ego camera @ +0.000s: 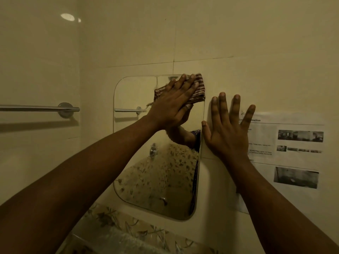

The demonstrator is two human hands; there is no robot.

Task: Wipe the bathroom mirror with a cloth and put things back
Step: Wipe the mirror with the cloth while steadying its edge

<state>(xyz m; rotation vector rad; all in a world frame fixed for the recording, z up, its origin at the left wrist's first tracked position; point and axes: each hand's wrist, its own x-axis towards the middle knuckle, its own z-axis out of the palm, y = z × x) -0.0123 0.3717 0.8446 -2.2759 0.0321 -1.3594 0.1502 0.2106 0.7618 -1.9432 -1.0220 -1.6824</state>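
Observation:
A frameless mirror (143,173) with rounded corners hangs on the cream tiled wall. My left hand (174,103) lies flat on a folded red-and-white striped cloth (199,88), pressing it against the mirror's top right corner. My right hand (227,129) rests flat on the wall just right of the mirror's edge, fingers spread, holding nothing. The mirror reflects my hand, the towel bar and a patterned surface.
A chrome towel bar (39,108) is fixed to the left wall. A printed paper sheet (293,153) with photos is stuck to the wall at the right, partly under my right hand. Below the mirror runs a floral tile band (117,222).

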